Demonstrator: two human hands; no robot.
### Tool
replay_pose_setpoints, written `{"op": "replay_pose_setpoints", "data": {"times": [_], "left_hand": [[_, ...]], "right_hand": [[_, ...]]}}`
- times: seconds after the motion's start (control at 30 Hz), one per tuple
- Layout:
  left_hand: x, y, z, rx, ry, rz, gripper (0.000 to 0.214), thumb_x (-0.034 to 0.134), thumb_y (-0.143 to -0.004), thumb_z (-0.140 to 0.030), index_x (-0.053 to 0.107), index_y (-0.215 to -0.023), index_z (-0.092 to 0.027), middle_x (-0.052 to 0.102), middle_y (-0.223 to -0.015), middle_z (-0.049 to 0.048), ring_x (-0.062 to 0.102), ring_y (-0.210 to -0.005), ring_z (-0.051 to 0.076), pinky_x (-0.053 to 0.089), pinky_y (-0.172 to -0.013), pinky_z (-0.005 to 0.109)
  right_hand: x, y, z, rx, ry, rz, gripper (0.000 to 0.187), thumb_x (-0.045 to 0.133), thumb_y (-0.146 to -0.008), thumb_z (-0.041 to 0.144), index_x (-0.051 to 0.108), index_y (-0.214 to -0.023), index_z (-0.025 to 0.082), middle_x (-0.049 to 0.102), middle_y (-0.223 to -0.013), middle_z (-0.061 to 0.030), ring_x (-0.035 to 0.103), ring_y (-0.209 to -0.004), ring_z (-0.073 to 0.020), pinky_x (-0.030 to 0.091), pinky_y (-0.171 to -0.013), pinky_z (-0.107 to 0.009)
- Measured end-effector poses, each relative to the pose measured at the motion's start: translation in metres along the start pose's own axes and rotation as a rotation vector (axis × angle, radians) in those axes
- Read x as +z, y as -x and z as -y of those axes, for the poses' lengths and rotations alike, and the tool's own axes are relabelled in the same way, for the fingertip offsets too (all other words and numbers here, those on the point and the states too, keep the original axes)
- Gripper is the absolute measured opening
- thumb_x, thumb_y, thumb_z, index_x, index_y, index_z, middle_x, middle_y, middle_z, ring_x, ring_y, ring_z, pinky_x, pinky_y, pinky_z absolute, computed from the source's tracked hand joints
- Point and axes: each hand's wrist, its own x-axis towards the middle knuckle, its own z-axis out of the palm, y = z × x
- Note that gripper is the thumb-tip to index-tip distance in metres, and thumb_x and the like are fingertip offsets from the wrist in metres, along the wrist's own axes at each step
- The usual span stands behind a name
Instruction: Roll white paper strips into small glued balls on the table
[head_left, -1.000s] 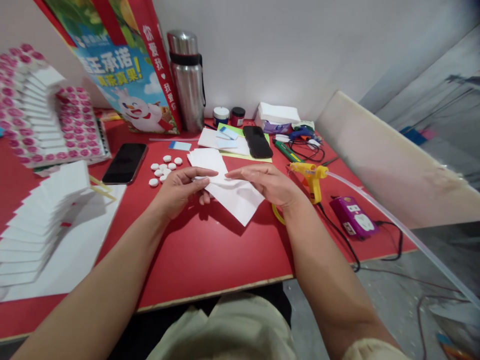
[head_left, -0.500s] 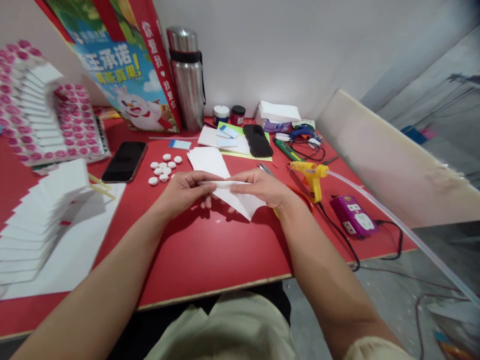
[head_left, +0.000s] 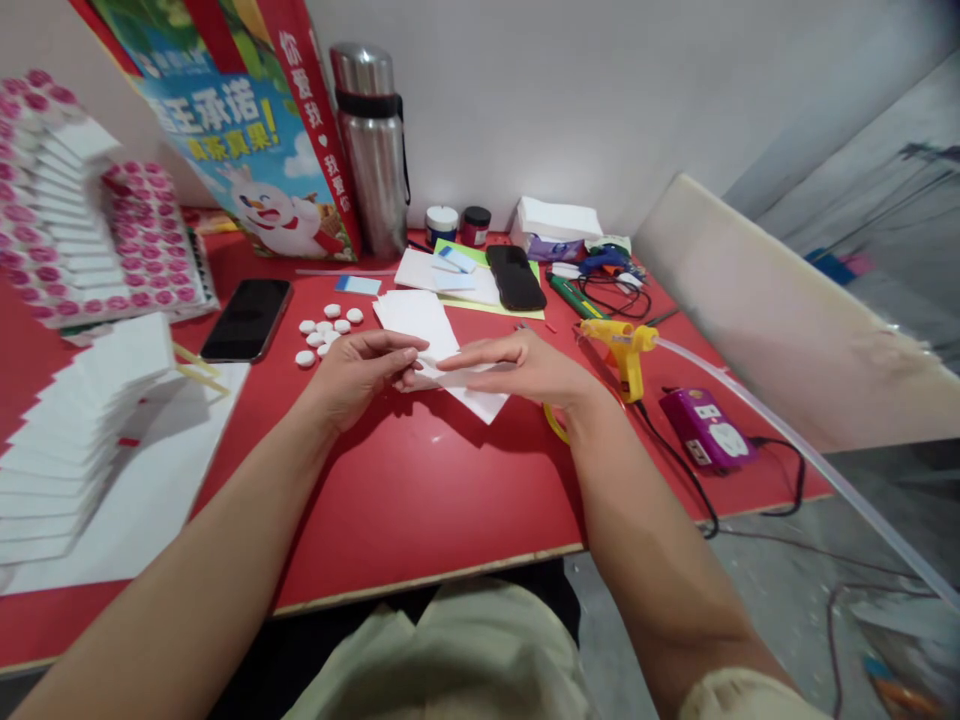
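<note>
My left hand (head_left: 358, 372) and my right hand (head_left: 525, 368) meet over a white sheet of paper (head_left: 478, 398) just above the red table (head_left: 420, 490). The paper is folded over on itself, and both hands pinch it along the fold. A stack of white paper (head_left: 414, 312) lies just behind the hands. Several small white round discs (head_left: 327, 328) sit to the left of that stack, close to my left hand.
A yellow glue gun (head_left: 624, 350) with a clear tube and a purple power strip (head_left: 706, 428) lie right of my right hand. Two black phones (head_left: 247, 318) (head_left: 514, 278), a steel flask (head_left: 372, 150), a printed bag (head_left: 240, 130), and stacked white cards with pink dots (head_left: 82, 230) ring the work spot.
The sheet lay open under both hands, then got folded over. Now the fold is pressed flatter and lower toward the table, showing less paper below the hands.
</note>
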Motion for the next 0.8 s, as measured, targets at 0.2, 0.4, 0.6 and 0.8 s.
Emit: {"op": "replay_pose_setpoints", "data": {"times": [0.2,0.4,0.6,0.8], "left_hand": [[0.0,0.009,-0.004,-0.041,-0.05,0.262,0.025,0.086,-0.074,-0.029,0.081,-0.094,-0.015,0.069,-0.065,0.004,0.059,-0.051,0.01,0.045,-0.048,0.02],[0.007,0.016,0.0,-0.008,-0.198,0.298,0.024,0.079,-0.084,-0.033,0.077,-0.102,-0.017,0.065,-0.06,0.0017,0.059,-0.05,0.013,0.045,-0.049,0.024],[0.01,0.014,0.003,0.02,-0.252,0.212,0.026,0.083,-0.078,-0.033,0.078,-0.099,-0.017,0.077,-0.084,0.0093,0.071,-0.071,0.02,0.055,-0.065,0.03],[0.008,0.009,0.002,0.139,-0.385,0.185,0.029,0.084,-0.077,-0.032,0.078,-0.101,-0.017,0.076,-0.085,0.0087,0.068,-0.071,0.019,0.053,-0.061,0.029]], "right_hand": [[-0.003,0.002,0.006,0.14,-0.487,-0.022,0.053,0.07,-0.087,0.06,0.073,-0.117,0.017,0.076,-0.119,-0.0151,0.076,-0.093,-0.0249,0.061,-0.078,-0.035],[0.033,-0.013,-0.001,0.351,-0.596,0.126,0.042,0.066,-0.094,0.054,0.065,-0.11,0.015,0.076,-0.083,-0.0083,0.07,-0.065,-0.018,0.057,-0.056,-0.028],[0.041,-0.013,-0.003,0.354,-0.605,0.088,0.042,0.081,-0.081,0.051,0.063,-0.084,0.014,0.057,-0.067,0.0022,0.043,-0.05,-0.0063,0.043,-0.047,-0.022],[0.034,-0.015,-0.01,0.335,-0.521,0.055,0.042,0.085,-0.076,0.052,0.064,-0.076,0.016,0.043,-0.061,0.0063,0.041,-0.053,-0.0071,0.045,-0.053,-0.024]]}}
